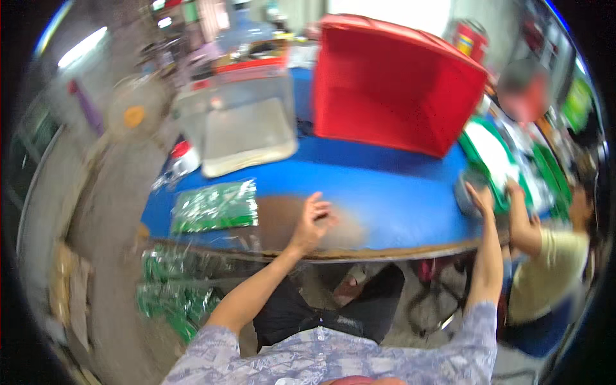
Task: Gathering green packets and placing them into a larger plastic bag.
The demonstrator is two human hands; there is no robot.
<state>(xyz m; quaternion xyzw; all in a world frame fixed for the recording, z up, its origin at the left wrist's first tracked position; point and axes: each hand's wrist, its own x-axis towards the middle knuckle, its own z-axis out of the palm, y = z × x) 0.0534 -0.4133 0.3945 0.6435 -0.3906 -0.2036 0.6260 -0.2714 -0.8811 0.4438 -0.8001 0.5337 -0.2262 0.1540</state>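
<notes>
My left hand (314, 221) hovers over the near edge of the blue table (385, 189). Its fingers are apart and slightly curled, with nothing in them. To its left lies a clear plastic packet with green contents (217, 206). My right arm reaches out to the right, where my right hand (481, 199) is at the near side of a grey bowl (463, 192). The fingers seem to be closed on its rim, though blur softens the grip. Just beyond the bowl lies a green tray with white material (491, 154).
A big red crate (398, 83) stands on its side, opening toward me. At the left are a clear plastic bin (250, 138) and a white bottle with a red cap (185, 157). A co-worker (545, 269) sits at the right, hands near the green tray. More green packets (173, 289) lie below the table.
</notes>
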